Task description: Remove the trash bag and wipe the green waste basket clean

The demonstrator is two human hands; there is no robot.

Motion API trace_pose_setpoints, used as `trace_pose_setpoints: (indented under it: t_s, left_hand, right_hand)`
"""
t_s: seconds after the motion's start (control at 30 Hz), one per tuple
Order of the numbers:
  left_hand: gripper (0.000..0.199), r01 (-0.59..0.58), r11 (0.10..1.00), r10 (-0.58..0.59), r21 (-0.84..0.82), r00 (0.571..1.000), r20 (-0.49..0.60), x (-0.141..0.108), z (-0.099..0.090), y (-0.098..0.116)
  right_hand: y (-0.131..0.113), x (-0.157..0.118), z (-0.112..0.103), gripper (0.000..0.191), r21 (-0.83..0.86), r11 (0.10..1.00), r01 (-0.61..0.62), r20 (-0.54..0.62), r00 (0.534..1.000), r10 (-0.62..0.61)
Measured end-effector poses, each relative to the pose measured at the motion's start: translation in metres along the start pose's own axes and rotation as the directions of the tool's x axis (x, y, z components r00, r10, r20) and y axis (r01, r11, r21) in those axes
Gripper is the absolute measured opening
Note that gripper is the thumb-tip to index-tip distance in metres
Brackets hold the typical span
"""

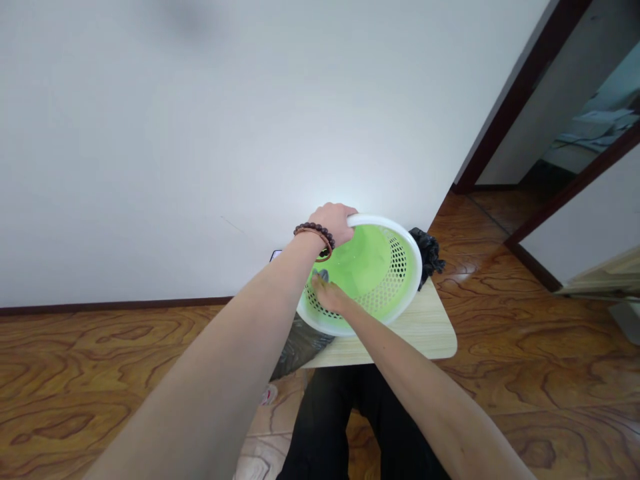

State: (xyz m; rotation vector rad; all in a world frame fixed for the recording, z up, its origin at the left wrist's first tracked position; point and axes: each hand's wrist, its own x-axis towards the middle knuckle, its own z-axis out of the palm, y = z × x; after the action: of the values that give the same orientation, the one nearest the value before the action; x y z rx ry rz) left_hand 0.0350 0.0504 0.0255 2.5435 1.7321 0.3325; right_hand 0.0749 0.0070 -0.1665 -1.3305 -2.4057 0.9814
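Note:
A round green plastic basket (373,250) with a white rim and perforated sides tilts toward me on a small pale wooden table (430,327). My left hand (336,223), with beaded bracelets at the wrist, grips the basket's far rim, its fingers partly hidden. Inside the basket, my right hand (327,295) is closed near the left wall. A small grey cloth-like piece (323,274) pokes out at its fingertips, mostly covered by the hand.
A black plastic bag (427,253) sits behind the basket's right side. Another dark bag (303,343) hangs over the table's left edge. The corner of a phone-like object (275,255) shows by the white wall (200,133). A doorway stands at right.

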Motion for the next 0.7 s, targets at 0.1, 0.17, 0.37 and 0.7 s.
trace_pose_setpoints:
  t_s: [0.1,0.17,0.37,0.7]
  left_hand:
    - [0.035,0.015,0.999,-0.016,-0.041,0.999,-0.033,-0.008,0.002,-0.002]
    - [0.042,0.026,0.998,-0.031,-0.063,0.997,-0.077,-0.021,0.006,-0.006]
    - [0.053,0.198,0.98,-0.201,-0.034,0.966,-0.163,-0.063,0.011,-0.017]
    - [0.079,-0.05,0.981,0.034,0.188,0.996,0.082,0.012,-0.021,0.005]
  right_hand:
    - [0.02,-0.02,-0.003,0.059,-0.175,0.982,-0.066,0.02,0.997,0.071]
    - [0.037,-0.034,-0.008,0.069,-0.236,0.959,-0.159,-0.012,0.987,0.161]
    - [0.055,-0.05,-0.023,0.079,-0.362,0.896,-0.259,-0.025,0.963,0.268]
    - [0.047,-0.053,-0.028,0.08,-0.354,0.925,-0.139,0.059,0.984,0.17]
